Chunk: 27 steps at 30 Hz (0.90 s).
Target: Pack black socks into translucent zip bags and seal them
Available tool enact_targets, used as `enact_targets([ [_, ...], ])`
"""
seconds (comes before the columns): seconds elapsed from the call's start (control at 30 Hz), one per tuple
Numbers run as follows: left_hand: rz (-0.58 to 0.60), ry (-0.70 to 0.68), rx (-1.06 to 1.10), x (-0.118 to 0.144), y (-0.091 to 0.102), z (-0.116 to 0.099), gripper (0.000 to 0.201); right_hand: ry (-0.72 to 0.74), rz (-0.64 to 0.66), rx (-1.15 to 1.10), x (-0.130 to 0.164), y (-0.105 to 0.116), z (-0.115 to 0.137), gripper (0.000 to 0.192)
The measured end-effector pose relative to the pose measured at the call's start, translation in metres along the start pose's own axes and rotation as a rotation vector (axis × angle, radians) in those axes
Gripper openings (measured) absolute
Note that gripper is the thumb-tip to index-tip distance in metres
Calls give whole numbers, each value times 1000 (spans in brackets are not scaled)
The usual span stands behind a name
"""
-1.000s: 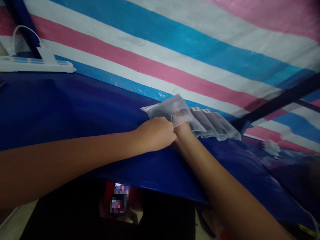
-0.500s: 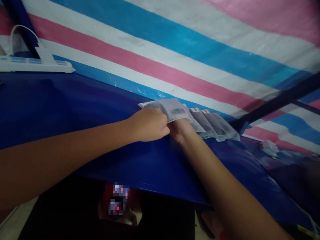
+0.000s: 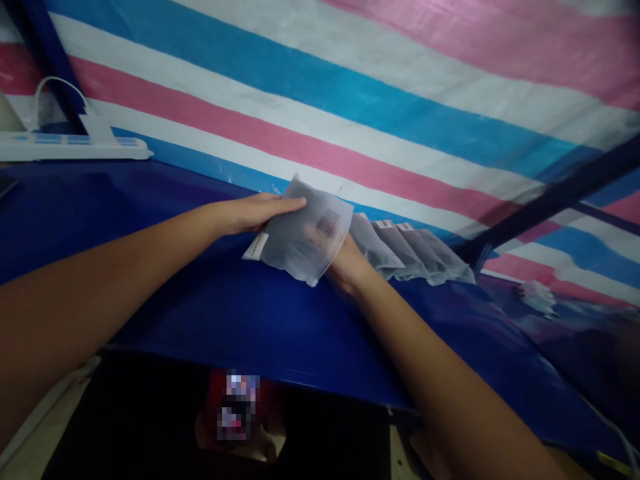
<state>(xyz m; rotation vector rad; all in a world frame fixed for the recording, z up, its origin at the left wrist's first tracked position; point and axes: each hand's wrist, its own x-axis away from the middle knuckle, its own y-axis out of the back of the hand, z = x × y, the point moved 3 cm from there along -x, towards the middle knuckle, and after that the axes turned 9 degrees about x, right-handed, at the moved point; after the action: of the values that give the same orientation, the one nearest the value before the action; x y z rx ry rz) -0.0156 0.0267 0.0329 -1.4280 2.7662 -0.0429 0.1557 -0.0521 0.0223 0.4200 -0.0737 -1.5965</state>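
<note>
A frosted plastic zip bag [image 3: 303, 233] with dark contents, small print and a white label is held tilted above the blue table. My left hand [image 3: 260, 210] grips its upper left side, thumb across the front and the other fingers mostly behind. At the bag's right, open-looking edge is my right hand [image 3: 347, 267], its fingers showing only hazily through the plastic. Whether those fingers are inside the bag or behind it, I cannot tell. Just right of that hand, several similar frosted bags [image 3: 403, 247] lie overlapping in a row.
A striped plastic sheet [image 3: 280, 127] rises behind the blue table [image 3: 240, 320]. On the left stands a white power strip [image 3: 75, 148] with a plug and cable. A dark pole [image 3: 555, 200] slants at the right, near a small white object [image 3: 537, 298]. A pixelated patch shows below the table edge.
The bag has swung from nearly flat to tilted, its printed face now towards me. My left hand has moved left and up along it, from a closed fist to thumb on top.
</note>
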Motion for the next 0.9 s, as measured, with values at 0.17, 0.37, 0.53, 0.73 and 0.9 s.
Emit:
enact_targets([
  [0.17, -27, -24, 264, 5, -18, 10, 56, 50, -88, 33, -1, 7, 3, 28],
  [0.37, -191, -130, 256, 0, -13, 8, 66, 40, -199, 34, -11, 18, -2, 22],
  [0.53, -267, -243, 251, 2, -11, 0, 69, 56, -392, 5, -13, 35, 2, 32],
  [0.73, -242, -321, 232, 7, -17, -7, 69, 122, -282, -6, -9, 30, 8, 40],
  [0.9, -285, -329, 255, 11, -20, -11, 69, 25, -104, -81, -5, 16, 7, 45],
])
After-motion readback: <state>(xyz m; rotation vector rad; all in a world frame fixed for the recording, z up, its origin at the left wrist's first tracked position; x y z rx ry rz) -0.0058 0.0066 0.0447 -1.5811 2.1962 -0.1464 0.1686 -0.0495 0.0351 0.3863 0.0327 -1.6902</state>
